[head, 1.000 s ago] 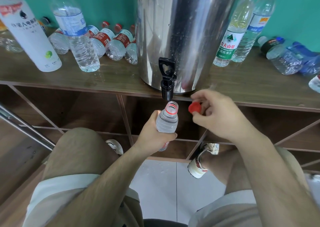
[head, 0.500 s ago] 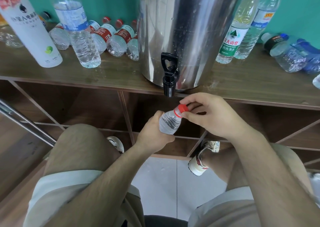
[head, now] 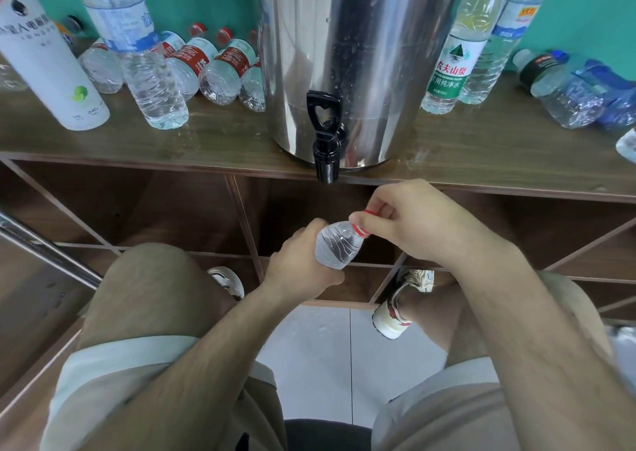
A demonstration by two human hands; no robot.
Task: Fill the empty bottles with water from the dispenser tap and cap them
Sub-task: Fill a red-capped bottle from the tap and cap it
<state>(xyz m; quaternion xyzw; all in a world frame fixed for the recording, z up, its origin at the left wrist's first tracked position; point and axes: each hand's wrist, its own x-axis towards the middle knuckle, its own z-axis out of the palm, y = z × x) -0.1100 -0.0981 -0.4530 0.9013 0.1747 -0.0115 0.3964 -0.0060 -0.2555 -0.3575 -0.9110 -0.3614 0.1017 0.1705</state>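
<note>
Writing 农夫山泉 on green-label bottle [head: 451, 72]; left hand [head: 296, 266] grips small bottle [head: 335, 246]; right hand [head: 423, 225] pinches red cap [head: 362, 231].

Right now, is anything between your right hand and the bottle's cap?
Nothing visible does. The right hand pinches the red cap, which sits on the bottle held by the left hand, below the tap.

One head-worn wide-angle camera looks forward and steeply down from close range. The wooden shelf top [head: 223, 144] and steel dispenser [head: 344, 37] fill the upper frame, the wearer's knees [head: 148, 278] and tiled floor [head: 309, 347] the lower.
</note>
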